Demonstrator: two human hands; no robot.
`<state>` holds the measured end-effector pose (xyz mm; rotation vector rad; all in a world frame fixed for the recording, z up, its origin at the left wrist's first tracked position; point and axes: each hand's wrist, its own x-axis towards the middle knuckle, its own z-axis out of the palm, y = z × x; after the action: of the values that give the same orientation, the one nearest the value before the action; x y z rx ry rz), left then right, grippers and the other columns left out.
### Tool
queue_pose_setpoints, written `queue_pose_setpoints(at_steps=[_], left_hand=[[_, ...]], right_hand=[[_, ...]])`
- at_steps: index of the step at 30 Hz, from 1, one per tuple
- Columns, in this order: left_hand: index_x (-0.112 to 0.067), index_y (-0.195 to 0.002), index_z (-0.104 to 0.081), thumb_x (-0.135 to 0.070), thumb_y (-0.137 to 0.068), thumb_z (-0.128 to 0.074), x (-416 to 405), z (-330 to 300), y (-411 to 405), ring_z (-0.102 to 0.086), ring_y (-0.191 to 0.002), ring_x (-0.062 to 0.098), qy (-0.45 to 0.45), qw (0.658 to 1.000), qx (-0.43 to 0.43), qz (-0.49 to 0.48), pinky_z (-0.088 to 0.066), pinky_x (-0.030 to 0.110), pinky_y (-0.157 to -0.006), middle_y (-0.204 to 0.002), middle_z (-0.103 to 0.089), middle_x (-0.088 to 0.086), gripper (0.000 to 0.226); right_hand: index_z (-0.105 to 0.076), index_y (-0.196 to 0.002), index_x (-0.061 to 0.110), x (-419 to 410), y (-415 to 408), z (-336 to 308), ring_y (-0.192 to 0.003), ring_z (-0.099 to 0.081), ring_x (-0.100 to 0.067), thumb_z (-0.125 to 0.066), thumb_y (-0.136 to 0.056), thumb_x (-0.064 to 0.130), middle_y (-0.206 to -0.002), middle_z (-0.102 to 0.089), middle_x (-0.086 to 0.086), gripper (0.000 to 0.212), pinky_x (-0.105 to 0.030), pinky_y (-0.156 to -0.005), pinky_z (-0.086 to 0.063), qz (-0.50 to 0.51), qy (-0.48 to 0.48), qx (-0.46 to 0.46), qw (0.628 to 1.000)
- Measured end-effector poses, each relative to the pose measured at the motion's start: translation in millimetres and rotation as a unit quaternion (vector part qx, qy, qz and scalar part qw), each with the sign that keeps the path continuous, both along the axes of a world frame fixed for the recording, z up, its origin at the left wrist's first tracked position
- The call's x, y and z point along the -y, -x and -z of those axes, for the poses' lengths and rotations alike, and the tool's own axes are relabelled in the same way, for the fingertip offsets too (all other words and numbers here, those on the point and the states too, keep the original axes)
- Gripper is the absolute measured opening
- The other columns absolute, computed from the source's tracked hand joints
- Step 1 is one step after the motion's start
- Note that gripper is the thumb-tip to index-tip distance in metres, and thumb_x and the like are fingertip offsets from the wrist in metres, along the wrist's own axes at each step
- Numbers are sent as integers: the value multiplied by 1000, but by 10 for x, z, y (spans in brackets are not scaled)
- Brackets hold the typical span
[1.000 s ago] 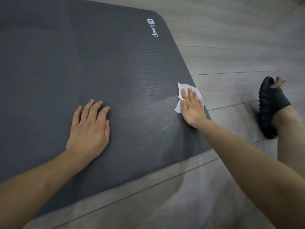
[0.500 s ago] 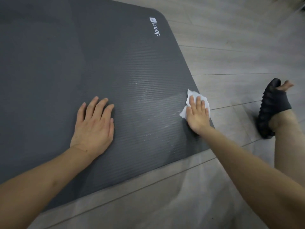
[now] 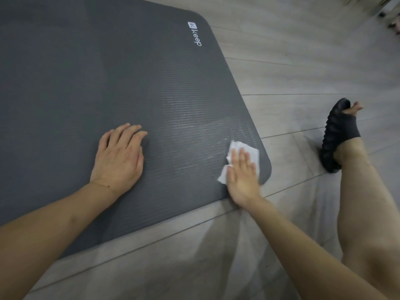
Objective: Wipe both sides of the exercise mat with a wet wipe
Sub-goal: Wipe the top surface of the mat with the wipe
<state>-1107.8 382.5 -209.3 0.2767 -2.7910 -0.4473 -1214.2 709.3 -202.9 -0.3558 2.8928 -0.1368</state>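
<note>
Grey ribbed exercise mat [image 3: 108, 83] is lying flat on the plank floor [image 3: 303, 68]. Right hand [image 3: 242, 176], fingers straight, is pressing the white wet wipe [image 3: 249, 151] at its near corner. Left hand [image 3: 119, 159] is resting flat, fingers extended, on the mat.

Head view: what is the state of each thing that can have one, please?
mat: unrolled flat on the floor, damp streaks near its right corner
wet wipe: crumpled, pressed on the mat
right hand: flat, pressing the wipe
left hand: flat on the mat, holding nothing
slipper: worn on the foot
</note>
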Motion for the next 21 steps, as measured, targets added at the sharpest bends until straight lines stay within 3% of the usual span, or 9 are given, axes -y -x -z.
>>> queue_pose_setpoints(at_steps=[2,6,8,10,13,15,17,20,21], left_hand=[[-10,-132,-58,-21,-96,-40,28,-29,-74,-48,-131,34,-15,999,-10,-27,-35,52,-109,-138,-56,9,42],[-10,-131,-59,-21,-93,-40,225,-18,-375,-47,-125,37,-32,997,1,-77,-35,53,-106,-135,-57,9,44],[-10,-131,-59,-22,-92,-41,336,-17,-536,-47,-125,39,-27,994,16,-103,-35,54,-106,-135,-57,11,45],[-9,-131,-58,-24,-91,-41,426,-26,-662,-46,-125,40,-22,992,31,-123,-35,55,-106,-135,-56,12,46],[-9,-131,-57,-26,-91,-40,514,-8,-854,-45,-126,40,-15,989,43,-140,-34,56,-107,-135,-54,13,46],[-8,-130,-58,-26,-92,-39,519,37,-944,-46,-127,40,-3,989,45,-142,-34,55,-109,-136,-54,13,46],[-6,-129,-58,-24,-93,-39,498,81,-960,-46,-128,40,11,990,48,-134,-33,55,-110,-137,-53,15,45],[-7,-129,-59,-24,-93,-40,496,75,-934,-45,-127,40,13,989,55,-134,-33,55,-110,-137,-53,14,45],[-7,-129,-59,-24,-93,-40,506,62,-933,-46,-127,39,10,989,56,-133,-33,54,-110,-137,-53,13,44]], right_hand=[[0,-164,20,630,-315,73,-158,9,-25,-5,-102,44,-171,5,-7,67,-48,-127,3,-113,8,-32,993],[9,-162,31,1227,-796,26,-155,21,-15,-7,-105,44,-171,13,3,61,-39,-124,17,-274,28,14,961],[3,-163,34,901,-571,29,-157,13,-15,-8,-105,44,-172,7,5,60,-40,-126,10,-270,18,-7,963],[-5,-164,30,434,-165,54,-158,3,-21,-6,-103,48,-172,2,1,64,-47,-127,-3,-186,-13,-37,982],[1,-163,33,-115,324,-60,-158,7,-21,3,-92,55,-172,8,1,75,-47,-127,1,-8,-33,9,999],[3,-163,34,-128,374,-105,-158,10,-21,-1,-96,53,-172,9,-2,70,-48,-126,3,36,-28,25,999],[2,-163,33,186,120,-42,-158,7,-25,-3,-98,50,-172,6,-6,67,-51,-126,1,13,-26,9,1000],[-11,-164,23,988,-675,67,-158,-4,-32,-14,-103,44,-171,-6,-10,65,-57,-125,-11,-154,-7,-38,987],[-11,-164,22,1234,-938,98,-158,-1,-31,-18,-105,42,-172,-5,-8,63,-56,-125,-8,-220,7,-47,974]])
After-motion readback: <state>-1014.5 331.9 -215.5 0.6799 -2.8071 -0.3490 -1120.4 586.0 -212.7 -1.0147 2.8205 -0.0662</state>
